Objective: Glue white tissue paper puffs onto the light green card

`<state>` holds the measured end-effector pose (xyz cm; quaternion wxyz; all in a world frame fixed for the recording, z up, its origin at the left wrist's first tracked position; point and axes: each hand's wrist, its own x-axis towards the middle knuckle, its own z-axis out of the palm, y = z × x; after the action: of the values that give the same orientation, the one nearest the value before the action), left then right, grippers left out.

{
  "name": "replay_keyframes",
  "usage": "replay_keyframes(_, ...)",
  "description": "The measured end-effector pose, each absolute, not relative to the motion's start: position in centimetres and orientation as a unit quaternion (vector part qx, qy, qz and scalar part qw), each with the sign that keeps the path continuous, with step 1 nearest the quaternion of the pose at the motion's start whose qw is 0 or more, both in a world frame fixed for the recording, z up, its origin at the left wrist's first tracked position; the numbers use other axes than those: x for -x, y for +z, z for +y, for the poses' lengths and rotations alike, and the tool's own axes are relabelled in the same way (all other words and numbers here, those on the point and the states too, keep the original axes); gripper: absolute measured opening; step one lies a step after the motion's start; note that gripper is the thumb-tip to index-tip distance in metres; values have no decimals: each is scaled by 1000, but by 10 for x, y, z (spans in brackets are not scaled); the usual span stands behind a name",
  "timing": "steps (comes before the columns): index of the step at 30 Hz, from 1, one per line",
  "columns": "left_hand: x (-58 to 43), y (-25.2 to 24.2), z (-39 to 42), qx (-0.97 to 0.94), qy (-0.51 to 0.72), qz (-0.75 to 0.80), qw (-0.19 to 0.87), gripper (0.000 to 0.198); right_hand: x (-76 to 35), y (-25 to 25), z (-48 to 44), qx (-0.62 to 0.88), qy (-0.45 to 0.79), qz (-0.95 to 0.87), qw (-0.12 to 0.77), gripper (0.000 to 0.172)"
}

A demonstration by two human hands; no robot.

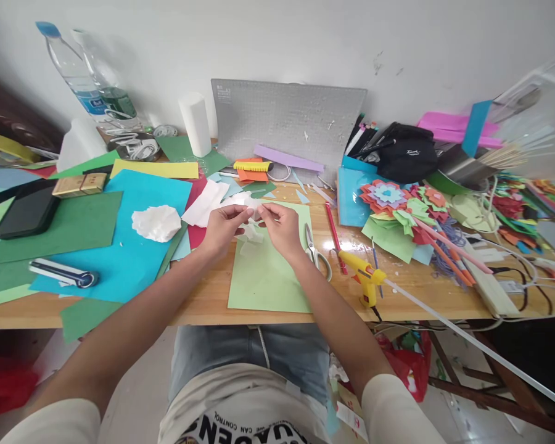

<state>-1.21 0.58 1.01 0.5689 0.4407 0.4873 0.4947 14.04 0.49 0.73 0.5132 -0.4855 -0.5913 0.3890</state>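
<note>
My left hand [226, 228] and my right hand [282, 230] meet above a light green sheet of paper [268, 283]. Both are closed in a pinch, fingertips almost touching, on a thin white piece of tissue paper [250, 233] that hangs below the fingers. More white tissue lies just behind them. Left of my left hand are a folded white tissue [207, 202] and a crumpled white tissue [156, 223], the latter on a blue sheet [134, 259]. Scissors [315, 253] rest at the right edge of the green sheet, near my right wrist.
A yellow glue gun [363, 271] with a long glue stick stands to the right, beside a red pencil-like stick [335, 234]. Paper flowers [388, 196] lie farther right. A stapler [63, 271] and phone [28, 209] are at left; a grey cutting mat [282, 117] leans on the wall.
</note>
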Motion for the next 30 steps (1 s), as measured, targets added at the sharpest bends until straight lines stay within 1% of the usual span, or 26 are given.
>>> replay_keyframes(2, 13, 11, 6, -416, 503, 481, 586, 41, -139, 7, 6, 492, 389, -578, 522, 39)
replay_keyframes(6, 15, 14, 9, -360, 538, 475, 596, 37, -139, 5, 11, 503, 428, -508, 553, 42)
replay_keyframes(9, 18, 16, 12, -326, 568, 465, 596, 38, -143, 0, 18, 522, 425, -489, 555, 39)
replay_keyframes(11, 20, 17, 14, -319, 574, 464, 594, 39, -145, -5, 23, 538, 395, -531, 523, 33)
replay_keyframes(13, 19, 16, 14, -322, 573, 469, 590, 40, -146, -10, 27, 551, 347, -595, 470, 28)
replay_keyframes(16, 18, 14, 14, -333, 567, 472, 587, 40, -147, -12, 29, 590, 248, -664, 386, 18)
replay_keyframes(18, 16, 13, 13, -344, 564, 469, 586, 40, -148, -9, 28, 617, 174, -680, 356, 20)
replay_keyframes(20, 15, 13, 12, -351, 561, 468, 586, 39, -149, -3, 25, 622, 123, -678, 372, 25)
replay_keyframes(23, 15, 14, 11, -353, 559, 469, 586, 40, -148, 7, 16, 588, 120, -659, 453, 20)
replay_keyframes(26, 15, 14, 10, -359, 557, 471, 582, 42, -142, 14, 6, 533, 189, -648, 510, 18)
replay_keyframes(30, 14, 12, 8, -382, 549, 468, 577, 43, -132, 18, -3, 469, 275, -655, 524, 20)
